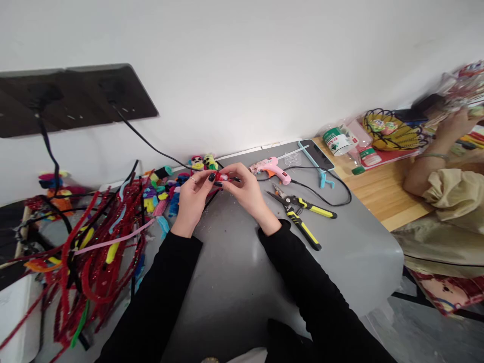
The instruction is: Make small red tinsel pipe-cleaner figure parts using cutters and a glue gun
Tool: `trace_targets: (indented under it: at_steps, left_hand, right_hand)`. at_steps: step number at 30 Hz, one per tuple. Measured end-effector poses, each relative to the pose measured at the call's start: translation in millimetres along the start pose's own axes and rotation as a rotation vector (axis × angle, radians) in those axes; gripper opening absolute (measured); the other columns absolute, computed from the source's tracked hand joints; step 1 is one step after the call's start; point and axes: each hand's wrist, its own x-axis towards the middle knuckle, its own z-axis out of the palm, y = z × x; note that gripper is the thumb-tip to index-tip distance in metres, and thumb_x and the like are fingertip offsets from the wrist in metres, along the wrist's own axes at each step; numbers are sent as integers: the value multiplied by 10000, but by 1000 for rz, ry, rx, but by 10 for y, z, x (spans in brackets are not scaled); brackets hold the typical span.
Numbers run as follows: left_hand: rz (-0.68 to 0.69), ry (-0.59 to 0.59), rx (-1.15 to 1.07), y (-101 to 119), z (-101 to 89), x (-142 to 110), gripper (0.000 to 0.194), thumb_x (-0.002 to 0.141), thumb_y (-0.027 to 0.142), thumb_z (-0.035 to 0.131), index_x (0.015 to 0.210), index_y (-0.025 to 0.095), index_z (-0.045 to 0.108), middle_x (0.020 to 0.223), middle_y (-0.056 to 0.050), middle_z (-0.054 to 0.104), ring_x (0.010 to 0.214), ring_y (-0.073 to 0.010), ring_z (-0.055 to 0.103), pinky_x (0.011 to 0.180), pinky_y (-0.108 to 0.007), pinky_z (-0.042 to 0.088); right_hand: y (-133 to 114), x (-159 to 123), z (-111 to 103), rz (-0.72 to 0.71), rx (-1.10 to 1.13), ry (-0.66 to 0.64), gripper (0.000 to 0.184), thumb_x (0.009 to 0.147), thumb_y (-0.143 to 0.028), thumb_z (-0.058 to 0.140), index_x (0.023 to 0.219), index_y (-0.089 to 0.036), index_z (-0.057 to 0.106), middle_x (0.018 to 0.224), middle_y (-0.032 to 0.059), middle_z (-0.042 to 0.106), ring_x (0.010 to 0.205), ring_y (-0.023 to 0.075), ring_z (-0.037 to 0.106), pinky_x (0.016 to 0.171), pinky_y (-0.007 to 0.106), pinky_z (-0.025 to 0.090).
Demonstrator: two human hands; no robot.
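My left hand [192, 201] and my right hand [247, 194] meet above the grey table, fingertips pinching a small red fuzzy pipe-cleaner piece [223, 177] between them. Both hands are closed on it, and the fingers cover most of its shape. Dark strands show near the fingertips. Just behind stand little pipe-cleaner figures [197, 162]. To the right of my right hand lie a pink hot glue gun [279, 169] and pliers with yellow-and-black handles [302, 214], jaws spread. A heap of red tinsel pipe cleaners [104, 252] is left of my left hand.
Cords run from the wall sockets [113, 96] down to the table. A phone [319, 154] lies at the far right edge of the grey table [234, 272]. On the wooden table beside it are plastic bottles [337, 140] and a yellow basket [393, 133]; another person's arm [427, 161] rests there.
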Motion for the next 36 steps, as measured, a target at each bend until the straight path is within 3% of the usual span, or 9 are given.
trace_targets:
  at_steps: [6, 16, 21, 28, 36]
  left_hand:
    - [161, -43, 118, 69, 31, -29, 517, 871, 664, 824, 1068, 189, 768, 1099, -112, 814, 1042, -269, 776, 926, -371, 643]
    - [420, -52, 306, 104, 42, -36, 268, 1024, 473, 702, 1080, 217, 760, 1082, -79, 745, 1018, -233, 729, 884, -347, 642]
    - [465, -84, 359, 128, 5, -36, 205, 1046, 391, 665, 1109, 227, 769, 1137, -84, 743, 1084, -249, 710, 894, -363, 641]
    - [457, -250, 279, 134, -17, -49, 292, 985, 331, 719, 1260, 234, 705, 1248, -100, 664, 1140, -252, 703, 970, -404, 658]
    - [407, -170, 305, 59, -43, -10, 222, 939, 289, 773, 1148, 227, 728, 1141, -78, 708, 1044, -232, 723, 899, -366, 660]
  right_hand:
    - [-18, 20, -19, 36, 61, 22, 280, 873, -457, 811, 996, -239, 687, 1107, 36, 728, 977, 172, 667, 795, 284, 576]
    - [10, 46, -54, 178, 329, -31, 433, 752, -489, 932, 1045, -253, 717, 1119, 26, 745, 906, 161, 667, 771, 296, 591]
    - [20, 42, -50, 208, 368, -42, 462, 702, -497, 971, 975, -241, 701, 1042, 10, 747, 867, 148, 665, 781, 300, 599]
    - [14, 49, -50, 213, 416, 0, 519, 631, -548, 1006, 908, -241, 692, 994, 8, 769, 940, 178, 706, 885, 340, 600]
    - [49, 54, -53, 224, 416, -29, 508, 640, -569, 1010, 881, -231, 718, 956, -5, 771, 893, 149, 702, 862, 302, 573]
